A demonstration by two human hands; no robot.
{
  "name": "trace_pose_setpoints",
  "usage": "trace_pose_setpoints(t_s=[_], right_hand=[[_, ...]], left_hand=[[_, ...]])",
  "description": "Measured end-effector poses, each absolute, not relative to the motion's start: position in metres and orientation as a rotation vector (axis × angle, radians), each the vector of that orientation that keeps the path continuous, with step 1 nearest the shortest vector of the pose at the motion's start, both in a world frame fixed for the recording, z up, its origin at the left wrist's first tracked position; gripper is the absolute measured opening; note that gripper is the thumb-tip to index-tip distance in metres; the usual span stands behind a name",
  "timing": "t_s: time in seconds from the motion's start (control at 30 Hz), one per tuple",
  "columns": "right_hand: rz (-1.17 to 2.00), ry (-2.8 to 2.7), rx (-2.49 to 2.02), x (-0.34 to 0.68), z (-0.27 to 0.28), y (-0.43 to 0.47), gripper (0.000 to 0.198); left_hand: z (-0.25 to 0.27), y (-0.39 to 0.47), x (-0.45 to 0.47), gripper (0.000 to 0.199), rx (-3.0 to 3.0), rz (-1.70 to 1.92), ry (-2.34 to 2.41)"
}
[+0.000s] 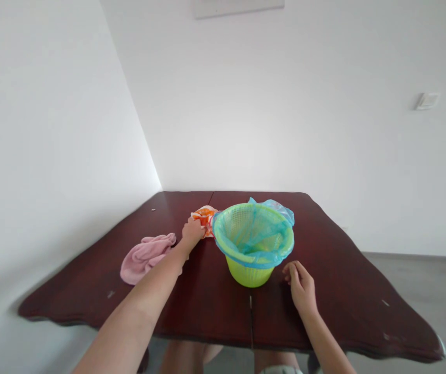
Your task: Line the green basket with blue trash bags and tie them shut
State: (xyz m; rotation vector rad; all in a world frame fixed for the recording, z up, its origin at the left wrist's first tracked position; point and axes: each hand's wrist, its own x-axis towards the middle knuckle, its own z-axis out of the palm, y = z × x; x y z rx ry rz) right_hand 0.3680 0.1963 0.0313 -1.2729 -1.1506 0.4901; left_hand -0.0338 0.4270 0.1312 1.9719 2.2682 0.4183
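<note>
My left hand (194, 232) reaches forward, its fingers closed on the near left side of a crumpled orange and white plastic packet (206, 212). That packet lies against the left side of a green plastic basket (248, 278). A thin blue plastic bag (264, 258) lines the basket and is folded over its rim, with a loose bunch of it sticking out behind. To the right of the basket, my right hand (303, 288) rests by the table with its fingers loosely curled in. Nothing shows in it.
A pink cloth (148, 257) lies in a heap left of my left forearm. The dark red wooden table (332, 249) has a wavy edge and a seam down its middle. White walls stand behind and to the left. A switch (428, 101) is on the back wall.
</note>
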Motion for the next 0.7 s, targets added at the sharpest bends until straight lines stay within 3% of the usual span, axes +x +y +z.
trace_pose_setpoints(t_s=[0.13, 0.3, 0.4, 0.5, 0.57, 0.7], right_hand=[[0.424, -1.129, -1.259, 0.367, 0.035, 0.197, 0.066], [0.220, -0.988, -1.221, 0.369, 0.042, 0.173, 0.061], [-0.012, -0.958, -1.140, 0.356, 0.036, 0.126, 0.042], [-0.087, -1.085, -0.992, 0.314, 0.018, 0.068, 0.022], [-0.038, -1.276, -0.885, 0.272, 0.005, 0.038, 0.040], [0.372, -1.639, -0.822, 0.177, -0.008, 0.019, 0.087]], left_hand=[[0.164, 0.409, -0.048, 0.024, 1.975, 0.522, 2.276], [0.213, 0.335, -0.096, 0.023, 2.005, 0.836, 2.360], [0.217, 0.253, -0.138, 0.022, 2.052, 1.081, 2.420], [0.188, 0.156, -0.168, 0.029, 2.101, 1.280, 2.374], [0.155, 0.095, -0.170, 0.030, 2.011, 1.340, 2.272], [0.090, 0.005, -0.128, 0.021, 1.735, 1.206, 1.912]])
